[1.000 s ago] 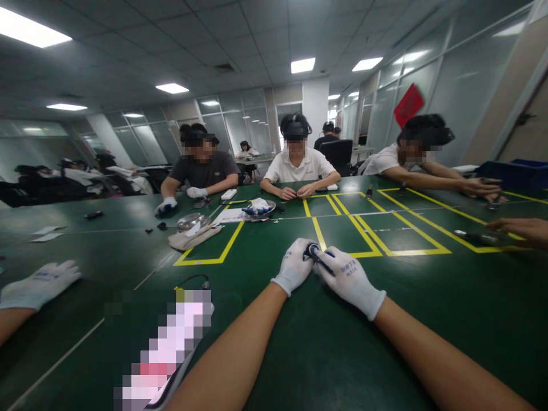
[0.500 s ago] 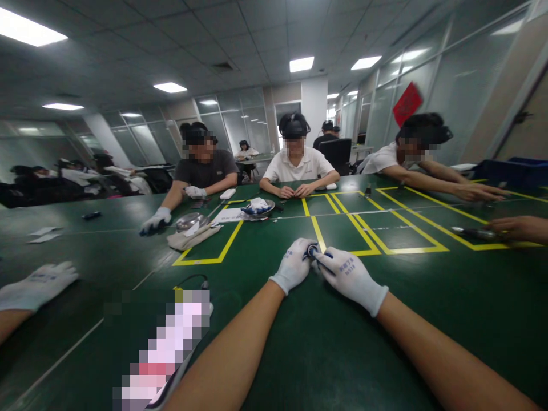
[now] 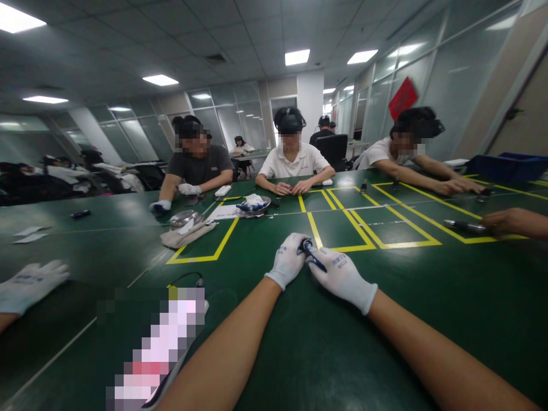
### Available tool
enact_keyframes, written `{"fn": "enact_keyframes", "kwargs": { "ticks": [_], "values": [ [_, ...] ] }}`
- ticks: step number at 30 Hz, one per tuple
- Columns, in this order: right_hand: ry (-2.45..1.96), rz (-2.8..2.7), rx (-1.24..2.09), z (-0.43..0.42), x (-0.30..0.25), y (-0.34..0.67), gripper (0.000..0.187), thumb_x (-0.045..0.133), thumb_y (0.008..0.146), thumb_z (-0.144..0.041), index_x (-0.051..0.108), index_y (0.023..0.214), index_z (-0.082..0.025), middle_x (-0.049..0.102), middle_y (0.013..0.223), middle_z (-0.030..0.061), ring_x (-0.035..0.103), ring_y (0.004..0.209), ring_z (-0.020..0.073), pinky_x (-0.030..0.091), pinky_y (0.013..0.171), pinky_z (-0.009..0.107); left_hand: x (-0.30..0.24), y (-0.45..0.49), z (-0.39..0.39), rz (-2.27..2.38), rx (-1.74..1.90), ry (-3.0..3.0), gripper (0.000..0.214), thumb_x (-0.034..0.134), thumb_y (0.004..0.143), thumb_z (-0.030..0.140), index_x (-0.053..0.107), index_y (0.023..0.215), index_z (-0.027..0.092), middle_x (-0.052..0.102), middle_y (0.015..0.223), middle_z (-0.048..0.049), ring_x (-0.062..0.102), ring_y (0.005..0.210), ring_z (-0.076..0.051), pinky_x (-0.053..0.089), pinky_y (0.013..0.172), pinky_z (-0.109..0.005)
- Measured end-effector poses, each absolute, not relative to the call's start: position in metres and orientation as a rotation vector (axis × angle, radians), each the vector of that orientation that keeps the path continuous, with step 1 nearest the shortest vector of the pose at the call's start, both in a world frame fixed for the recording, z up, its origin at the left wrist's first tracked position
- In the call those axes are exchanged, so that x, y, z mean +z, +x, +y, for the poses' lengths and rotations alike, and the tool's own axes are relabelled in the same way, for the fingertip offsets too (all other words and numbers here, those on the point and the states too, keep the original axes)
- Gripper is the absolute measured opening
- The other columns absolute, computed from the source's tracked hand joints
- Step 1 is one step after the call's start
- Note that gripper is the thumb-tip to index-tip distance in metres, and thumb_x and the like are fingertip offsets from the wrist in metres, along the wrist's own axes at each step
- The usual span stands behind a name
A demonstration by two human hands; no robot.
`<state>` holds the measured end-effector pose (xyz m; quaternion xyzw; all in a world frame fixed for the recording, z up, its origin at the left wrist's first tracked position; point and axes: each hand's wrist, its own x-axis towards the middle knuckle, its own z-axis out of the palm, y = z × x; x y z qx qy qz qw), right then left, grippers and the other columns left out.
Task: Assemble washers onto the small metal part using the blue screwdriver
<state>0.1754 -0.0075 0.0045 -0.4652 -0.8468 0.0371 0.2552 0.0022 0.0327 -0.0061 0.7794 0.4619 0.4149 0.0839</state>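
The green counter (image 3: 385,319) is carrying everything in view, with yellow tape outlines (image 3: 377,225) running across its middle toward the far edge. Several people are sitting along the far edge; one co-worker's gloved hand (image 3: 29,278) is resting at the left edge and another co-worker's bare hand (image 3: 516,221) is lying at the right edge beside a metal tool (image 3: 464,226). A folded cloth (image 3: 188,234) with a shiny dish on it is sitting left of centre, inside a taped corner.

The person's two white-gloved hands are meeting near the centre of the counter, just on the near side of the tape. The left hand (image 3: 287,261) is curling around the head of a small dark blue tool (image 3: 311,254), its fingers closed narrow on that end. The right hand (image 3: 341,275) is pressing against the slim shaft, fingers closed on it too; the exact contact under the glove cannot be told.

Risk, as a judgement: the tool is thin and the knit gloves are dulling the feel, so it could be slipping or twisting between the two grips. The tip is pointing toward the right glove and could be snagging the fabric.
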Motion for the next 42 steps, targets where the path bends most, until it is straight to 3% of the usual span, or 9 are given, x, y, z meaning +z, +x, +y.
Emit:
{"fn": "enact_keyframes", "kwargs": {
  "ticks": [6, 14, 22, 31, 37, 42],
  "values": [
    [-1.257, -2.436, -0.115, 0.001, 0.006, 0.195, 0.041, 0.048, 0.1, -0.037, 0.06, 0.138, -0.026, 0.071, 0.099, 0.0097, 0.067, 0.085, 0.0214, 0.045, 0.073, 0.029, -0.005, 0.005, 0.03, 1.273, 1.223, 2.349, 0.034, 0.059, 0.082, 0.005, 0.064, 0.113, 0.017, 0.067, 0.112, -0.0083, 0.063, 0.108, -0.022, 0.051, 0.101, -0.038],
    [-1.23, -2.269, 0.183, -0.006, 0.002, 0.179, 0.041, 0.05, 0.098, -0.034, 0.062, 0.133, -0.017, 0.072, 0.118, 0.0135, 0.067, 0.105, 0.0246, 0.048, 0.094, 0.034, -0.008, 0.004, 0.032, 1.313, 1.213, 2.363, 0.032, 0.059, 0.084, 0.007, 0.064, 0.113, 0.018, 0.067, 0.114, -0.008, 0.062, 0.109, -0.022, 0.051, 0.101, -0.038],
    [-1.158, -1.89, 0.611, -0.006, 0.02, 0.193, 0.028, 0.055, 0.094, -0.038, 0.072, 0.11, -0.022, 0.074, 0.103, 0.0056, 0.067, 0.094, 0.0213, 0.05, 0.085, 0.033, -0.005, 0.004, 0.031, 1.294, 1.219, 2.332, 0.031, 0.064, 0.083, 0.011, 0.065, 0.114, 0.018, 0.068, 0.112, -0.0069, 0.063, 0.108, -0.022, 0.051, 0.099, -0.037],
    [-1.003, -1.937, 0.523, -0.022, 0.03, 0.177, 0.019, 0.054, 0.093, -0.029, 0.069, 0.09, -0.02, 0.073, 0.1, 0.0055, 0.065, 0.092, 0.0197, 0.049, 0.087, 0.033, -0.006, 0.004, 0.033, 1.358, 1.2, 2.288, 0.034, 0.062, 0.082, 0.008, 0.065, 0.114, 0.018, 0.069, 0.114, -0.0071, 0.064, 0.109, -0.022, 0.052, 0.101, -0.038],
    [-1.029, -1.992, 0.511, -0.024, 0.031, 0.168, 0.017, 0.052, 0.094, -0.028, 0.067, 0.091, -0.019, 0.072, 0.097, 0.0063, 0.066, 0.088, 0.02, 0.051, 0.085, 0.033, -0.004, 0.005, 0.032, 1.379, 1.198, 2.259, 0.031, 0.062, 0.084, 0.01, 0.066, 0.114, 0.018, 0.069, 0.114, -0.0076, 0.065, 0.108, -0.022, 0.052, 0.1, -0.039],
    [-1.037, -2.068, 0.357, -0.018, 0.021, 0.172, 0.014, 0.056, 0.092, -0.026, 0.068, 0.098, -0.02, 0.072, 0.113, 0.0089, 0.065, 0.108, 0.0227, 0.047, 0.101, 0.037, -0.007, 0.003, 0.034, 1.346, 1.2, 2.281, 0.032, 0.063, 0.083, 0.009, 0.066, 0.113, 0.018, 0.069, 0.113, -0.0074, 0.064, 0.108, -0.022, 0.052, 0.101, -0.038]
  ]
}}
